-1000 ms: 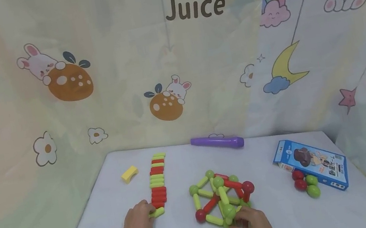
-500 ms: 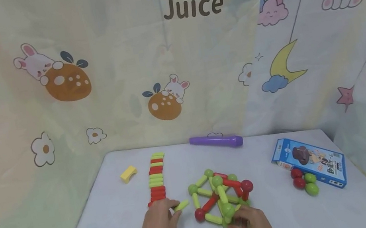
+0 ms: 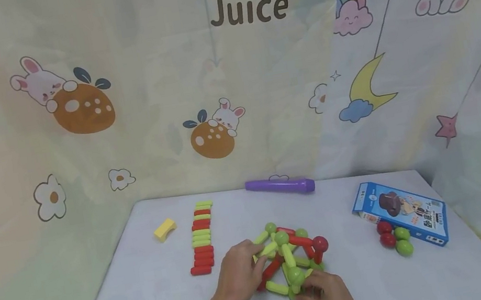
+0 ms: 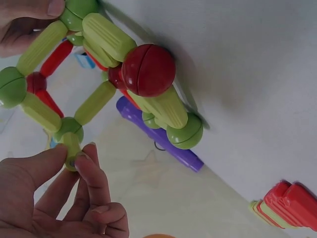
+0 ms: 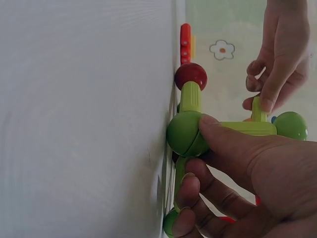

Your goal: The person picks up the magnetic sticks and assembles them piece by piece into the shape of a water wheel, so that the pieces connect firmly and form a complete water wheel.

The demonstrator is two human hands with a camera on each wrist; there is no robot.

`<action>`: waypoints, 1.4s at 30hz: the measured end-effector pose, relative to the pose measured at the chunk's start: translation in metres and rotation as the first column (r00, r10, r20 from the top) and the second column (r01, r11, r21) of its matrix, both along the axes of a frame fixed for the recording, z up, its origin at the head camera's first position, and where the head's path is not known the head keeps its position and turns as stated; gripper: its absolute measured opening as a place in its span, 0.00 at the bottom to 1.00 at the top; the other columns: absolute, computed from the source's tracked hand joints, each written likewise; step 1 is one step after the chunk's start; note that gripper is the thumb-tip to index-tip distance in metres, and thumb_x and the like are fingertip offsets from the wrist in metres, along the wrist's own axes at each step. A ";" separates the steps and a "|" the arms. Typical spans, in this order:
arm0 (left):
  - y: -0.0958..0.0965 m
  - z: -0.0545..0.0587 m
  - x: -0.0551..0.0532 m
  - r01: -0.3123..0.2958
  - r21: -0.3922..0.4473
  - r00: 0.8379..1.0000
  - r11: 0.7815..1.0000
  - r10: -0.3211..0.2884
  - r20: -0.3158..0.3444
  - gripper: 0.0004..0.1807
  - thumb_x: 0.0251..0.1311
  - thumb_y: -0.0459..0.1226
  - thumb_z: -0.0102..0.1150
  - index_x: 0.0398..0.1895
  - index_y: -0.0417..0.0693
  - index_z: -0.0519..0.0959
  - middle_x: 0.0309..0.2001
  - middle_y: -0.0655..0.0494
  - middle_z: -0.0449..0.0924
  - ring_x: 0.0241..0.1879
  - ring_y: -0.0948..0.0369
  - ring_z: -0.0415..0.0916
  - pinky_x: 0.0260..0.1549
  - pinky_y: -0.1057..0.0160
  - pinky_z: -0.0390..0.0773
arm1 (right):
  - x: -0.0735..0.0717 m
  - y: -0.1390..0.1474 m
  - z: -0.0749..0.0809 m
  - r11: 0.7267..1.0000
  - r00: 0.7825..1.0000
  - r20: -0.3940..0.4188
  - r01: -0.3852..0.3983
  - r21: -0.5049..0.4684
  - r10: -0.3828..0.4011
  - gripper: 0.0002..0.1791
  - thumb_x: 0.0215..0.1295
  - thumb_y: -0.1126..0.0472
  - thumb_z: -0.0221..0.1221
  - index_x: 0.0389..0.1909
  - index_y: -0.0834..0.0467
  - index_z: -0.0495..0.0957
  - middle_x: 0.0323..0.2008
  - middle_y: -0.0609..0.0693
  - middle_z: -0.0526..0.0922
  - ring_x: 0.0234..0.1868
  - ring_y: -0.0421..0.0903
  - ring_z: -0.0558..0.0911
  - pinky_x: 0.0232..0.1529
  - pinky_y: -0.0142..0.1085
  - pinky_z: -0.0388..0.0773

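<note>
A frame of magnetic sticks and balls (image 3: 289,258), yellow-green and red, stands on the white table in front of me. My left hand (image 3: 239,272) pinches a yellow-green magnetic stick (image 4: 72,153) between thumb and index finger. In the left wrist view, that stick's far end meets an upper green ball (image 4: 68,130) of the frame. My right hand (image 3: 329,294) grips a green ball (image 5: 187,134) at the frame's near bottom corner, its thumb on the ball and its fingers curled beside it. The left hand covers part of the frame's left side in the head view.
Left of the frame runs a column of loose red and yellow-green sticks (image 3: 203,250). Beyond it sits a yellow arch block (image 3: 165,230). A purple tube (image 3: 280,186) lies along the back edge. On the right, several red and green balls (image 3: 386,240) rest against a blue box (image 3: 410,211).
My left hand has carried the yellow-green stick from the near end of the column rightward to the frame's upper green ball. My right hand has kept its grip at the bottom corner.
</note>
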State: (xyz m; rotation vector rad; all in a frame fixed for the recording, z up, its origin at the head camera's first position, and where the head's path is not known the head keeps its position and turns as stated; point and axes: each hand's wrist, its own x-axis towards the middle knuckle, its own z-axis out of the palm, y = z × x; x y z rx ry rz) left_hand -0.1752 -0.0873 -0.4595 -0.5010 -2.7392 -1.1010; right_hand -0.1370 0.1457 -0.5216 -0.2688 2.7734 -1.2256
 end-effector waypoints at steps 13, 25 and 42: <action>-0.025 -0.004 -0.001 0.014 0.011 0.998 1.000 -0.015 0.065 0.20 0.64 0.38 0.77 0.58 0.43 0.88 0.45 0.54 0.90 0.30 0.67 0.76 0.25 0.70 0.77 | 0.000 0.000 0.001 1.000 1.000 0.024 0.000 -0.003 0.000 0.12 0.59 0.53 0.80 0.42 0.47 0.92 0.30 0.36 0.80 0.32 0.36 0.74 0.32 0.30 0.74; -0.111 -0.033 -0.001 -0.202 -0.374 0.973 0.905 0.229 0.029 0.19 0.49 0.28 0.85 0.46 0.43 0.91 0.41 0.52 0.89 0.38 0.57 0.79 0.38 0.57 0.86 | 0.001 0.000 0.002 1.000 0.998 0.057 0.023 -0.011 -0.022 0.11 0.59 0.54 0.79 0.42 0.47 0.91 0.32 0.36 0.82 0.35 0.40 0.76 0.34 0.30 0.75; -0.062 -0.020 0.019 0.004 -0.037 0.992 0.999 0.001 0.129 0.13 0.58 0.30 0.80 0.44 0.49 0.89 0.37 0.66 0.81 0.35 0.66 0.76 0.37 0.66 0.83 | 0.002 -0.006 0.000 0.996 0.999 -0.021 0.044 0.084 -0.042 0.15 0.54 0.50 0.83 0.39 0.48 0.89 0.27 0.37 0.77 0.32 0.39 0.74 0.32 0.29 0.72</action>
